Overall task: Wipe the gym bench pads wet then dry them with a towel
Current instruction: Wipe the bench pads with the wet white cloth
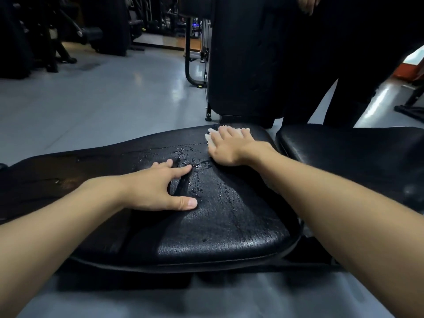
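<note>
A long black bench pad (229, 221) fills the middle of the view, its surface shiny with water drops and streaks around the centre. My right hand (229, 145) lies flat, fingers straight, pressing a small white cloth (210, 134) onto the pad's far edge; only the cloth's rim shows past the fingers. My left hand (160, 187) rests on the pad nearer to me, fingers spread and the thumb out. A second black pad (355, 148) sits just to the right, separated by a narrow gap.
A tall upright black pad (243, 60) stands right behind the bench. Beside it stands a person in dark clothes (344, 65), with a hand at the top edge. Grey glossy floor (91, 99) spreads to the left; gym machines (46, 31) line the far left.
</note>
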Demonstrator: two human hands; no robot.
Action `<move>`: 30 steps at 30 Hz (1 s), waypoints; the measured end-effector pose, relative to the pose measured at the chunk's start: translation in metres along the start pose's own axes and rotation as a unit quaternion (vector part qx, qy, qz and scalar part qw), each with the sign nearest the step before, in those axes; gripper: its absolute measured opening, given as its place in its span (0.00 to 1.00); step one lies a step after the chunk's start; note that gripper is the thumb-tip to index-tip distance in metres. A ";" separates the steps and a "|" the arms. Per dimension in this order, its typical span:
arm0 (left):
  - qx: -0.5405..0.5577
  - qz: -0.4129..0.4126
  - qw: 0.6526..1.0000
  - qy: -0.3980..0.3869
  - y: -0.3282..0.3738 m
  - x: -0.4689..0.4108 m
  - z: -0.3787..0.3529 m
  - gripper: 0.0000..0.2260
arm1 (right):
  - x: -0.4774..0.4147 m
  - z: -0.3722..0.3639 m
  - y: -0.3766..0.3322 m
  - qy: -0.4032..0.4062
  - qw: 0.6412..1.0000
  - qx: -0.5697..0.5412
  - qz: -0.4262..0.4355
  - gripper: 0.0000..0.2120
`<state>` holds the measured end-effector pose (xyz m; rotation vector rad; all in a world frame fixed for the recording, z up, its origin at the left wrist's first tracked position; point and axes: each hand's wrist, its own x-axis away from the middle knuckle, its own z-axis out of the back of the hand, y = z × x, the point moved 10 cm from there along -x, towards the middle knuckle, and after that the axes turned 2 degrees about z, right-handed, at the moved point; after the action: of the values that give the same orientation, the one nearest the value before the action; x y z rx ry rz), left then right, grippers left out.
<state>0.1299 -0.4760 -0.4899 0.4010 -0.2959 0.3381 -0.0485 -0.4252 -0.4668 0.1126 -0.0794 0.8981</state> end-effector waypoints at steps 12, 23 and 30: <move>0.062 0.036 0.997 0.017 0.002 0.011 0.000 0.42 | 0.212 -0.017 -0.070 0.035 0.988 0.043 0.145 0.40; 0.010 -0.071 0.995 0.076 0.113 0.033 0.000 0.43 | 0.166 0.005 0.035 0.099 0.982 -0.162 0.005 0.23; 0.111 -0.108 0.985 0.081 0.125 0.030 0.010 0.12 | 0.165 0.001 0.037 0.111 0.974 -0.200 0.007 0.27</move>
<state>0.1079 -0.3647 -0.4296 0.6167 -0.0545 0.1895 0.0254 -0.2747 -0.4439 -0.3635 -0.0516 0.8880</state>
